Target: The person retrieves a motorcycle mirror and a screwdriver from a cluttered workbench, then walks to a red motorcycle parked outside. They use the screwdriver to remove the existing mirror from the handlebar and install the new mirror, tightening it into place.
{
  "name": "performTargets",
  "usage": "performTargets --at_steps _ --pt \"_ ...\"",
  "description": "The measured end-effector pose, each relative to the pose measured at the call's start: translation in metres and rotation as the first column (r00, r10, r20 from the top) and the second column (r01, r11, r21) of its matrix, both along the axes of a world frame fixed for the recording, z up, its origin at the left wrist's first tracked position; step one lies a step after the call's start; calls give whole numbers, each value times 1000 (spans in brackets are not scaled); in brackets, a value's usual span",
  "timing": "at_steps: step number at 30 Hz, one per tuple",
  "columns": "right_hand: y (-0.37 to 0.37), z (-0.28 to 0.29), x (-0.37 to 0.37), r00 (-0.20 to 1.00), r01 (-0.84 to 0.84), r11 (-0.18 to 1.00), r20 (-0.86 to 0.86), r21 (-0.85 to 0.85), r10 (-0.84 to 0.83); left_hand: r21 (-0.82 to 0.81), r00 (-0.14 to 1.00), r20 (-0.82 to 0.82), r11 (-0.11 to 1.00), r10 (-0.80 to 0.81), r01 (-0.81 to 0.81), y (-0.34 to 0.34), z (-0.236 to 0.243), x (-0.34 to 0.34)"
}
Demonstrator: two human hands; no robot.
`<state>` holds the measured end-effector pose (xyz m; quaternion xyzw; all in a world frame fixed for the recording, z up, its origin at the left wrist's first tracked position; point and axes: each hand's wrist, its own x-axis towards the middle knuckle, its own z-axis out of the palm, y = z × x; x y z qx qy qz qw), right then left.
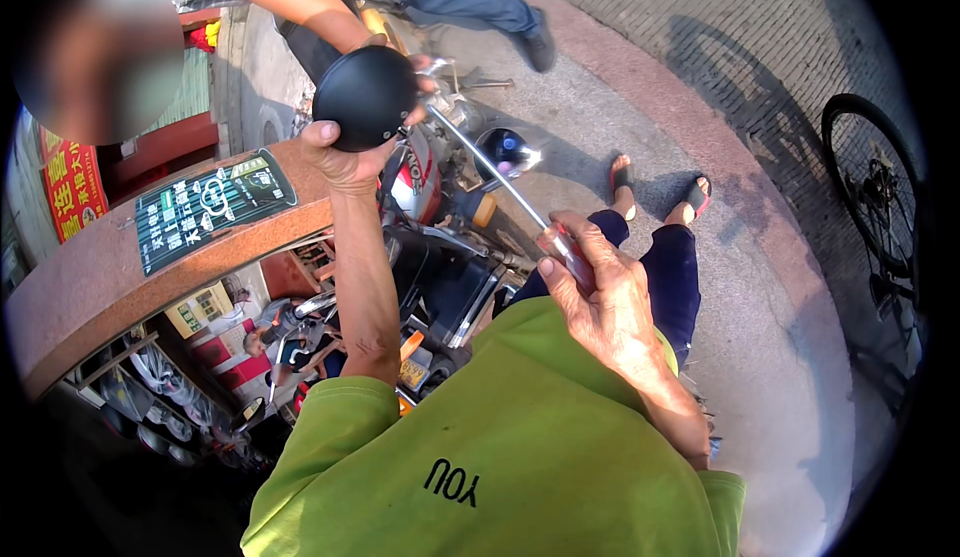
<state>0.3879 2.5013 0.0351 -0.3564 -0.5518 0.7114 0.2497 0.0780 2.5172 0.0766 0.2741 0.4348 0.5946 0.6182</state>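
Note:
My left hand point(350, 162) is closed around the lower edge of a smooth, round black dome-shaped shell point(360, 97), raised in front of me. The shell has small screws along its right rim. A co-worker's hand point(425, 77) is at the shell's far right edge, partly hidden behind it. My right hand point(605, 297) grips a long screwdriver point(490, 169) by its reddish translucent handle. Its metal shaft slants up and left, and the tip is close to the shell's right rim; I cannot tell whether they touch.
Below the shell stands a motorcycle point(415, 182) with a red and white tank. A round shiny part point(505, 154) is to its right. A stone ledge point(85, 307) with a dark sign point(215, 207) curves along the left. A bicycle wheel point(875, 182) is at far right.

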Motion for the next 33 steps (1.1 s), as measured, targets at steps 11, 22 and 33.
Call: performTargets --at_steps 11,22,33 --pt "-2 4 -11 1000 -15 1000 -16 -9 15 29 998 46 999 -30 29 0 -2 -1" --pt "6 21 -7 927 -223 863 373 454 43 32 1000 -6 999 8 -8 -3 -3 -1" --pt "29 12 -9 999 -8 993 44 -117 13 -5 995 -84 998 54 -55 -3 2 2"
